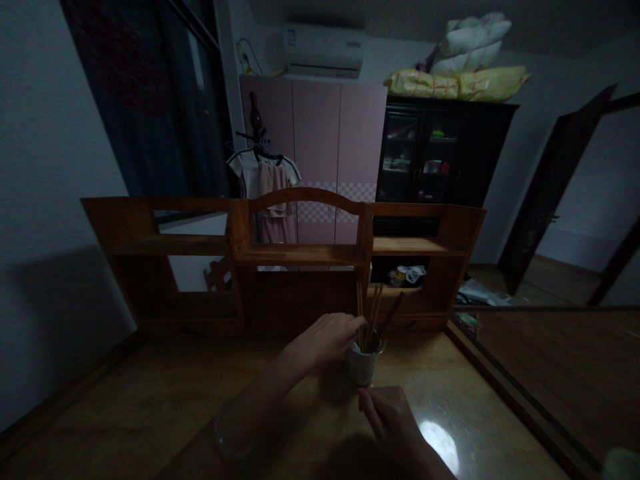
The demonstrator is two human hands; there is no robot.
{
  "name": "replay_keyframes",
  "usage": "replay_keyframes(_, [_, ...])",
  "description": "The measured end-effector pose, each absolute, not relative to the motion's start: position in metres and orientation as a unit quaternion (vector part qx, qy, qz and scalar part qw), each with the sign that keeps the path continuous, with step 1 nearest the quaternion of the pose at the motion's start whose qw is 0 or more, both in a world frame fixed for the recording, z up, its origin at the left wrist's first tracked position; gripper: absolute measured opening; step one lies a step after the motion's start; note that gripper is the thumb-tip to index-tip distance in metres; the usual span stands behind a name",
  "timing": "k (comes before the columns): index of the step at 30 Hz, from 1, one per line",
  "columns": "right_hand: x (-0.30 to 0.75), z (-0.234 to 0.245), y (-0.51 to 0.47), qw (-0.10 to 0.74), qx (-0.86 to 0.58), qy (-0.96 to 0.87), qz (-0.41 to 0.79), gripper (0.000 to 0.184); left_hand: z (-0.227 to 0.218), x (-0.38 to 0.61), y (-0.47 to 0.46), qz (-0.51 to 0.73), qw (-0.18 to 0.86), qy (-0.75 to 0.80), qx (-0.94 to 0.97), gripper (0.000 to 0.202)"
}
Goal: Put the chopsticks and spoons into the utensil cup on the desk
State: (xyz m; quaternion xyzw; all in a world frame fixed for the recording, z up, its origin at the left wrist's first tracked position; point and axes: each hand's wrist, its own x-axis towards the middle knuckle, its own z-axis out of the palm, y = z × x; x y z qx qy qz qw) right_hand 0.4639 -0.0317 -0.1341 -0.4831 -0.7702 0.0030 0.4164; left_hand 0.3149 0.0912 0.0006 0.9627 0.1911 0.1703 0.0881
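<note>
A pale, patterned cup (362, 367) stands upright on the wooden desktop with several chopsticks (374, 313) leaning in it. Among them a thicker dark stick (391, 313) tilts to the right. My left hand (330, 339) reaches across to the cup's left rim, its fingers closed around the leftmost chopsticks. Its fingertips are partly hidden. Just below the cup, my right hand (393, 417) is closed, thumb and forefinger pressed together close to the cup's base. Whatever it may hold is too dark to make out.
A wooden shelf unit (300, 253) rises along the back of the desktop (250, 387). A raised edge (500, 393) runs along the right side, and a white wall (45, 287) borders the left. A bright light reflection (440, 443) lies right of my right hand.
</note>
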Motion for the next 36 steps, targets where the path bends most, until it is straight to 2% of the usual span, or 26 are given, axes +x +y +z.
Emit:
replay_keyframes(4, [0.462, -0.141, -0.026, 0.403, -0.498, -0.768, -0.007, 0.02, -0.008, 0.291, 0.084, 0.34, 0.151, 0.215, 0.903, 0.017])
replay_keyframes(7, [0.461, -0.148, -0.022, 0.394, -0.489, -0.778, 0.02, 0.012, -0.037, 0.265, 0.087, 0.397, 0.16, 0.299, 0.853, 0.022])
replay_keyframes(13, [0.456, -0.16, -0.019, 0.372, -0.5, -0.781, 0.046, 0.013, -0.099, 0.228, 0.096, 0.314, 0.166, 0.348, 0.867, 0.022])
replay_keyframes(19, [0.453, -0.163, -0.018, 0.406, -0.523, -0.749, 0.012, 0.019, -0.138, 0.224, 0.092, 0.211, 0.075, 0.314, 0.923, 0.025])
replay_keyframes(28, [0.454, -0.17, -0.02, 0.421, -0.521, -0.739, -0.069, 0.016, -0.155, 0.227, 0.08, 0.333, -0.007, 0.298, 0.895, 0.024])
replay_keyframes(32, [0.438, -0.133, -0.033, 0.442, -0.471, -0.749, -0.145, 0.011, -0.151, 0.234, 0.067, 0.294, 0.0, 0.281, 0.914, 0.02])
replay_keyframes(34, [0.423, -0.094, -0.05, 0.485, -0.451, -0.724, -0.191, 0.006, -0.146, 0.237, 0.06, 0.266, 0.001, 0.274, 0.924, 0.014])
replay_keyframes(36, [0.406, -0.051, -0.074, 0.52, -0.431, -0.702, -0.228, 0.014, -0.141, 0.239, 0.055, 0.251, 0.002, 0.265, 0.931, 0.009])
